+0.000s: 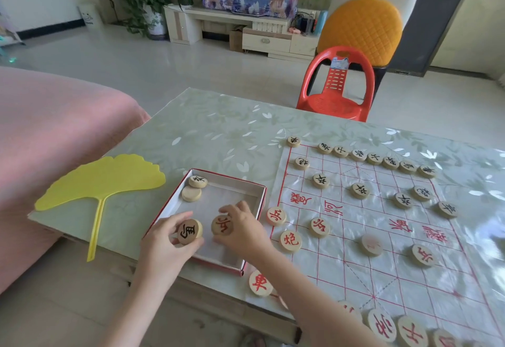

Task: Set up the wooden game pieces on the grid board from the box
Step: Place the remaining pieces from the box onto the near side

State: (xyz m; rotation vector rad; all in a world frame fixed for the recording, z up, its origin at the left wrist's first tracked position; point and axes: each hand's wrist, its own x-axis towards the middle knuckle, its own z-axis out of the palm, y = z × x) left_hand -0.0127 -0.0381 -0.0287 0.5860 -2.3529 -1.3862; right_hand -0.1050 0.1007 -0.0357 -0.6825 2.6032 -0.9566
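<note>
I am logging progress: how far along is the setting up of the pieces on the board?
Mostly done: a black-lettered row lines the far edge of the grid board, and red-lettered pieces stand on its near half. In hand: the left hand holds a black-lettered piece, the right hand a red-lettered piece, both over the box. Left: two pieces lie in its far corner.

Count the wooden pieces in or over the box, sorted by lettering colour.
Black lettering: 2, the loose black piece and the held black piece in the left hand.
Red lettering: 1, the red piece in the right hand.
Blank face: 1, the blank piece.
Total: 4.
</note>
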